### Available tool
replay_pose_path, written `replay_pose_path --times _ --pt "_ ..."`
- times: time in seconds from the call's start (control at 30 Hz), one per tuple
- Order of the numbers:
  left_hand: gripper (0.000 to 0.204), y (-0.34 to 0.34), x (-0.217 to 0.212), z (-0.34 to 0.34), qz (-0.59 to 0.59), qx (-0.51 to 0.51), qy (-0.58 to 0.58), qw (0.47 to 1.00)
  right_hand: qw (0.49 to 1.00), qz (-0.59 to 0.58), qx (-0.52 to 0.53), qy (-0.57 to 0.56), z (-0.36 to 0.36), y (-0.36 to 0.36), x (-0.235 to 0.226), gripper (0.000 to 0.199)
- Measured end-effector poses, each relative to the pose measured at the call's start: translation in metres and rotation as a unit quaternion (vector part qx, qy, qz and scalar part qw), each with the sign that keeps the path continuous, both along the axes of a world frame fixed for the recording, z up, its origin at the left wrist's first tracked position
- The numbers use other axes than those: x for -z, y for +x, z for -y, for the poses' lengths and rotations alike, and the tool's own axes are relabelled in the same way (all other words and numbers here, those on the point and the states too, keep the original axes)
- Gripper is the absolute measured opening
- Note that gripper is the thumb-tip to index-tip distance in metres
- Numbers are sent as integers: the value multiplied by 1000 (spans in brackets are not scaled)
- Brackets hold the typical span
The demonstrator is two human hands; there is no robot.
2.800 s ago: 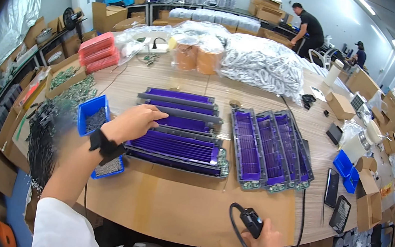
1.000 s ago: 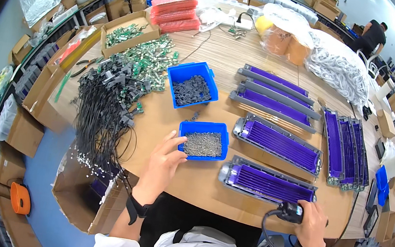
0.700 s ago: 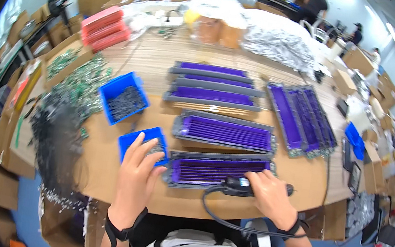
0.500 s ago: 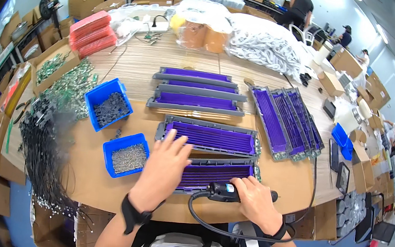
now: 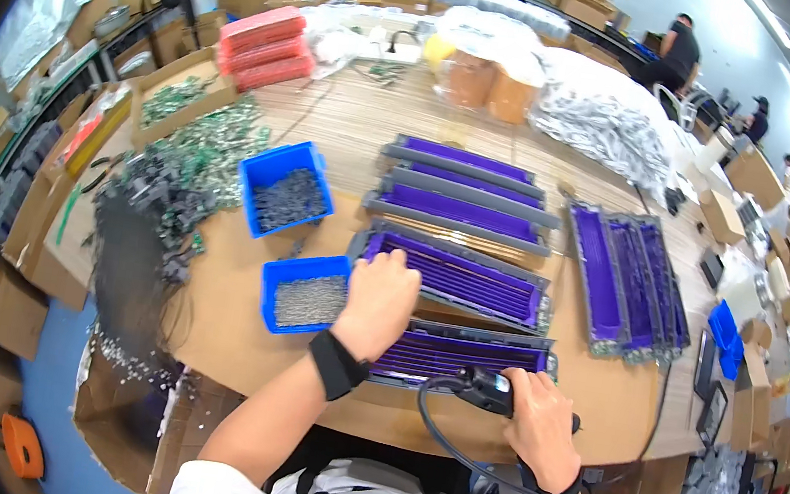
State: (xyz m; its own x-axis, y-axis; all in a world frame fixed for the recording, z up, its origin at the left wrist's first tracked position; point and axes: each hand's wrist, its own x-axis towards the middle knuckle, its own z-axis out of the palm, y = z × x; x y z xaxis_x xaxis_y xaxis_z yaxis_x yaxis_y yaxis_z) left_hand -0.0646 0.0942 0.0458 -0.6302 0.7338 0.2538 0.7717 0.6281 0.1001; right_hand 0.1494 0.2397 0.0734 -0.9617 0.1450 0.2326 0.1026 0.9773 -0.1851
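The right hand [image 5: 541, 414] grasps a black corded cylindrical tool [image 5: 486, 389] over the right part of the nearest long purple-and-grey plastic housing [image 5: 460, 359], which lies on a brown cardboard sheet [image 5: 220, 344]. The left hand [image 5: 381, 296] has its fingers curled at the left end of the next purple-and-grey housing [image 5: 466, 282], just beyond; whether it pinches anything is hidden by the hand itself.

The likeliest trouble is the tool's black cord [image 5: 423, 408]: it loops close to the near table edge, so a tug could drag the tool across the housing and scuff it. The shallow blue plastic bin [image 5: 306, 268] of small grey pieces sits just left of the left wrist, and a careless sweep might tip it. Neither housing looks clamped, so a sideways push could skew one.
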Motion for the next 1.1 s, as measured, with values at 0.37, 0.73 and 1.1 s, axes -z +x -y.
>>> replay_pose_path --times 0.37,0.73,1.1 --pt "29 29 -36 90 43 -29 245 968 992 -28 60 -103 4 6 12 43" --pt "28 -96 -9 234 -63 -268 -15 961 996 -15 45 -79 19 -4 -5 50" --pt "20 -100 -47 234 -11 -190 50 980 999 17 6 -50 12 -1 -2 47"
